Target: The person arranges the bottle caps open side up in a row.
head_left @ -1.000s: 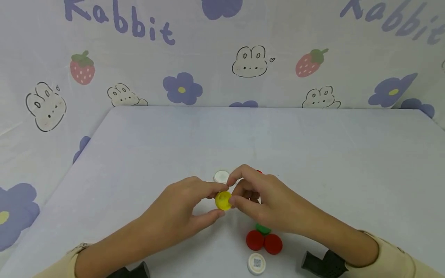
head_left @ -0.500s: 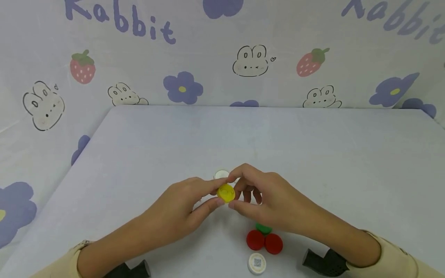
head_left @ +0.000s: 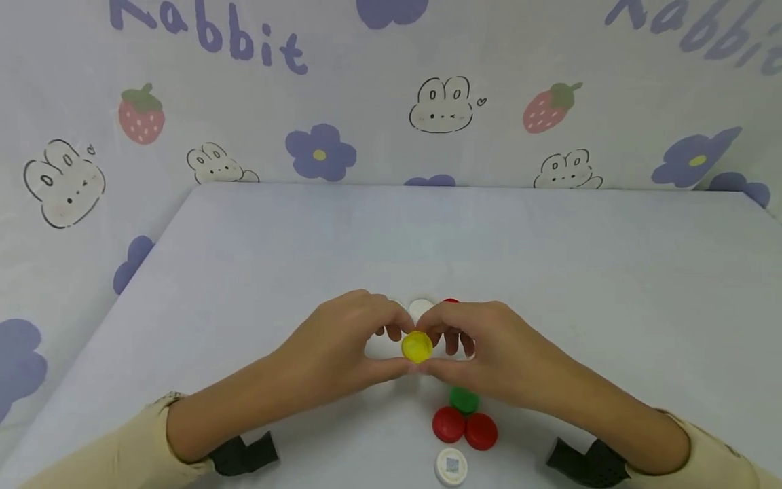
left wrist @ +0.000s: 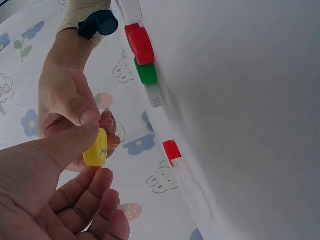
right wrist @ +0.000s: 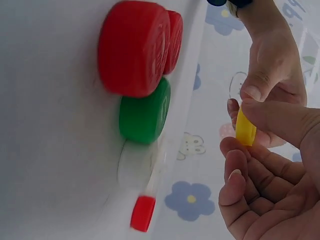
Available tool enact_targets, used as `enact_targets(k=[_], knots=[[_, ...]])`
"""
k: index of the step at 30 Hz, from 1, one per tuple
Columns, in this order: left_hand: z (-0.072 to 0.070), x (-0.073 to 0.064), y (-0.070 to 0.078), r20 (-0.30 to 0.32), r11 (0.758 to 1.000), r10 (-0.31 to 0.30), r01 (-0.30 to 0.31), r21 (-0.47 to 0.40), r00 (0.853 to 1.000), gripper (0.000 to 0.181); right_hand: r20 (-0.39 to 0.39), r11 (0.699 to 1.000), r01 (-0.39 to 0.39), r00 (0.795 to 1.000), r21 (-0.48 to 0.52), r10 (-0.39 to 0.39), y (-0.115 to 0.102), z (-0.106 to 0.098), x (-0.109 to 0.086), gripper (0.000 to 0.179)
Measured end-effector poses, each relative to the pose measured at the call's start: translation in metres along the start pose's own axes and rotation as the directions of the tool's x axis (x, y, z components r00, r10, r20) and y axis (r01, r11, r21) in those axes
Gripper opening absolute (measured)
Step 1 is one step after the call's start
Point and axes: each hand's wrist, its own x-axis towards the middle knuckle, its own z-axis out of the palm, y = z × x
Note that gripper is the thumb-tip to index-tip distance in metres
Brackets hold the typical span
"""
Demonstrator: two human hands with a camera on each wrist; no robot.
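A small yellow bottle cap is held above the table between both hands, its hollow side facing the head camera. My left hand pinches it from the left with thumb and forefinger. From the right, my right hand pinches its top and bottom edges the same way. Both thumbs meet below the cap, and the other fingers curl loosely behind. The left wrist view shows dark marks on the side of the yellow cap. In the right wrist view, thumb and fingertips touch the yellow cap.
Nearer the person lie two red caps, a green cap and a white cap with a printed code. Behind the hands are white caps and a red cap, partly hidden. A patterned cloth hangs beyond the table.
Both hands have shifted slightly right with the yellow cap. The right thumb and forefinger, apart from it half a second ago, now close on it. More caps show behind the hands.
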Motion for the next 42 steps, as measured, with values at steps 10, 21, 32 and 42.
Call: enact_targets(k=[10,21,32,42], knots=[[0.015,0.034,0.002,0.170,0.996,0.051,-0.063,0.068,0.984,0.026,0.025,0.991,-0.072,0.997,-0.115,0.075,0.015,-0.008,-0.012,0.026],[0.032,0.065,0.002,0.254,0.978,0.034,-0.084,0.192,0.967,0.027,0.049,0.976,-0.145,0.987,-0.162,0.154,0.038,-0.016,-0.015,0.023],[0.042,0.092,0.000,0.294,0.952,0.011,-0.100,0.290,0.956,0.026,0.037,0.966,-0.158,0.985,-0.205,0.169,0.054,-0.023,-0.009,0.021],[0.051,0.111,-0.003,0.311,0.937,-0.075,-0.040,0.348,0.948,0.031,0.038,0.942,-0.232,0.968,-0.244,0.248,0.065,-0.027,-0.001,0.021]])
